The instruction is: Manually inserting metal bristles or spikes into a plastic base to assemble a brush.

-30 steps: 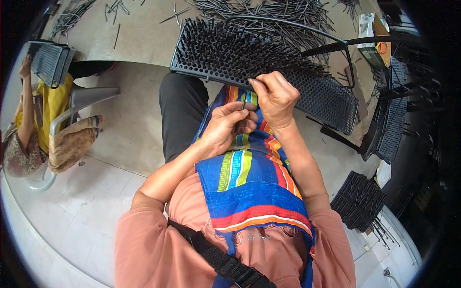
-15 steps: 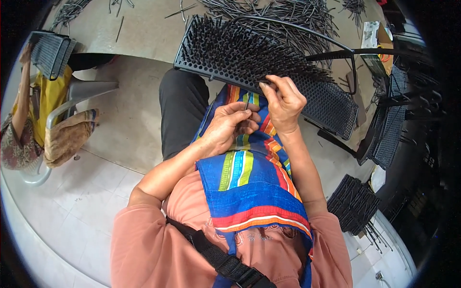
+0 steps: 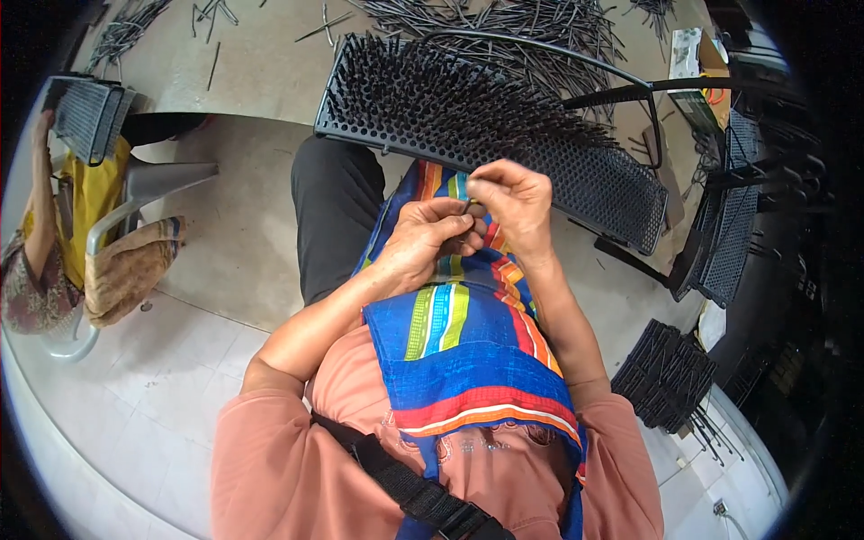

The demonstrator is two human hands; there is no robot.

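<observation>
My left hand [image 3: 432,236] is in front of my lap, its thumb and fingers closed on a thin dark rod [image 3: 469,206]. Just above it, my right hand [image 3: 513,200] is pinched with the fingertips close to the rod's upper end; whatever it grips is too small to make out. Beyond both hands, a black perforated panel [image 3: 621,193] tilts against the table's edge. Many short dark rods [image 3: 423,94] stand upright in its holes on the left and middle, while bare holes show at its right end and along the near edge.
Loose dark rods [image 3: 540,36] lie heaped on the table [image 3: 261,67] behind the panel. A curved black frame [image 3: 549,49] rises over it. An open box [image 3: 702,76] and more perforated panels [image 3: 733,225] stand at right. Another person [image 3: 49,225] works at far left beside a grey chair [image 3: 166,175].
My right hand has drawn back from the panel's near edge, down and left toward my left hand's fingertips. My left hand has stayed nearly in place.
</observation>
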